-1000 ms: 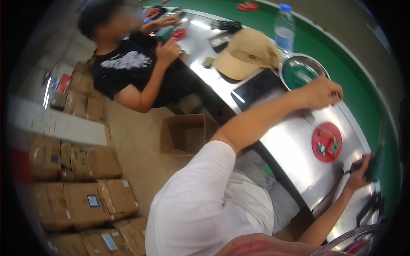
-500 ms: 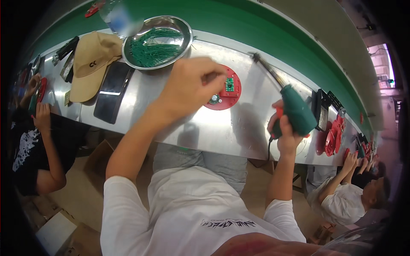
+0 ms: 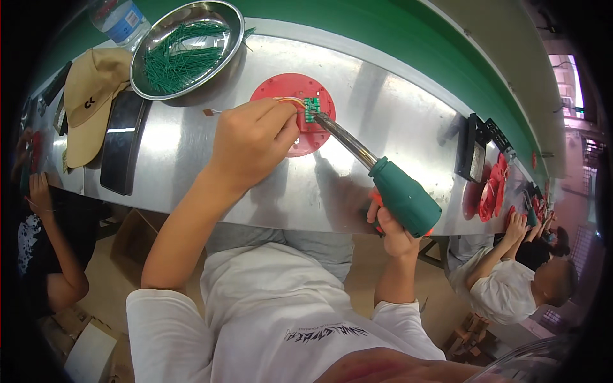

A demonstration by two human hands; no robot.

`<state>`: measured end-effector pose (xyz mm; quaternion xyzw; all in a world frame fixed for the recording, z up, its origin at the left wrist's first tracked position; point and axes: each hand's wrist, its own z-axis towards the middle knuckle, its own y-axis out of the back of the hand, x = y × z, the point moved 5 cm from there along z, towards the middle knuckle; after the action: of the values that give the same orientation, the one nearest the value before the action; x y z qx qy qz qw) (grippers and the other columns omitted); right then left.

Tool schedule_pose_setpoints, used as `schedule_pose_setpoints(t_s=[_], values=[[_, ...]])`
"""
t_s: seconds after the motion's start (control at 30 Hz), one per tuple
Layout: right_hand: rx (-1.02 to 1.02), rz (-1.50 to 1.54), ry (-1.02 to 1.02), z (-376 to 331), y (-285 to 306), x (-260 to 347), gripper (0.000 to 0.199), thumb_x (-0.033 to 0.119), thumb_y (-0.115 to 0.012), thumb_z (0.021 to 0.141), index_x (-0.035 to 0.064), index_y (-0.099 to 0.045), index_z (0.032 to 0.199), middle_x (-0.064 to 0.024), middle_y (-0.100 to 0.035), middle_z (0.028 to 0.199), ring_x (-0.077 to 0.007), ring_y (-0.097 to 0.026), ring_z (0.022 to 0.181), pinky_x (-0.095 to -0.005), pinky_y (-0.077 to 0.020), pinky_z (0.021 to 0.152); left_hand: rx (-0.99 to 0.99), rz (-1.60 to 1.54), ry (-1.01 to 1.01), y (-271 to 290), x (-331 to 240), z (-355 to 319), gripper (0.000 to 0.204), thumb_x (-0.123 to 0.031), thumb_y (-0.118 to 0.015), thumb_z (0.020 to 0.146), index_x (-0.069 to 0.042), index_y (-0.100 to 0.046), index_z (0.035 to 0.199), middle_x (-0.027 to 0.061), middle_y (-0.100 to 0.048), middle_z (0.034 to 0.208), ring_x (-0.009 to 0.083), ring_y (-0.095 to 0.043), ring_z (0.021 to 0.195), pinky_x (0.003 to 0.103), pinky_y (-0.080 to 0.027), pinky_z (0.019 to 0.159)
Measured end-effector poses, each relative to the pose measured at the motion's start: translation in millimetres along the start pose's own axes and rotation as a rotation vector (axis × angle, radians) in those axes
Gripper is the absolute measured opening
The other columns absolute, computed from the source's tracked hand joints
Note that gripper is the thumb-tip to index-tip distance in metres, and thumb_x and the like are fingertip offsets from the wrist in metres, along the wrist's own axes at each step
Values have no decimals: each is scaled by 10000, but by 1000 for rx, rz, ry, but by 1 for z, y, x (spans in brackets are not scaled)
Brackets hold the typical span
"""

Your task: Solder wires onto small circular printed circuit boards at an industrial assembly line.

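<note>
A red round disc [image 3: 281,89] lies on the steel bench [image 3: 396,121], with a small green circuit board [image 3: 311,106] on it. My left hand [image 3: 252,143] rests on the disc and pinches thin yellow and red wires [image 3: 288,100] at the board's edge. My right hand [image 3: 391,226] grips a green-handled soldering iron [image 3: 402,195] by its lower end. The iron's metal shaft [image 3: 341,137] slants up to the left, its tip at the circuit board.
A steel bowl [image 3: 220,48] of green wire pieces stands at the back left beside a tan cap [image 3: 89,102], a dark phone [image 3: 124,140] and a water bottle [image 3: 118,19]. Other people sit at the left [image 3: 45,249] and right [image 3: 511,281]. More red discs [image 3: 490,191] are stacked at the right.
The view swung from the left neighbour onto my own place. My left hand settled on the red disc. The soldering iron came in from the right until its tip reached the circuit board.
</note>
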<state>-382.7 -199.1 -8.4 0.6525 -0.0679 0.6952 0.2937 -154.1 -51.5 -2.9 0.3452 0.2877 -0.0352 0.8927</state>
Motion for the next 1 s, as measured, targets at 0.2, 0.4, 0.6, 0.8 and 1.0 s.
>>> schedule_pose_setpoints(t_s=[0.2, 0.4, 0.6, 0.8, 1.0], values=[[-57, 86, -49, 3, -4, 0, 417, 232, -670, 882, -58, -608, 1175, -151, -642, 960, -179, -575, 586, -307, -453, 513, -39, 64, -78, -1, -1, 1, 66, -60, -668, 767, -23, -652, 819, 98, -677, 783, 254, -649, 627, 356, -525, 550], [-50, 134, -56, 7, -11, 2, 363, 166, -644, 882, -64, -611, 1160, -168, -634, 984, -206, -580, 592, -311, -464, 509, -64, 73, -118, -2, 0, 0, 51, -60, -666, 773, -27, -645, 806, 97, -668, 766, 253, -652, 629, 355, -528, 553], [-18, 148, -85, 7, -10, 2, 377, 158, -620, 891, -62, -579, 1194, -160, -618, 938, -206, -577, 589, -314, -472, 510, -87, 86, -125, -4, 1, -2, 47, -59, -662, 773, -29, -640, 802, 97, -660, 751, 260, -645, 621, 355, -522, 548], [-66, 265, -29, 9, -12, 4, 463, 222, -625, 904, -76, -535, 1248, -151, -613, 909, -192, -571, 568, -295, -465, 483, -80, 87, -125, -4, 3, -3, 47, -54, -664, 767, -28, -627, 778, 98, -646, 723, 268, -631, 602, 367, -511, 532], [-106, 223, -42, 8, -11, 4, 524, 270, -639, 907, -87, -522, 1272, -163, -624, 930, -191, -578, 558, -287, -462, 474, -109, 72, -150, -4, 1, -2, 51, -51, -666, 765, -32, -618, 767, 93, -630, 704, 266, -618, 587, 369, -504, 525]])
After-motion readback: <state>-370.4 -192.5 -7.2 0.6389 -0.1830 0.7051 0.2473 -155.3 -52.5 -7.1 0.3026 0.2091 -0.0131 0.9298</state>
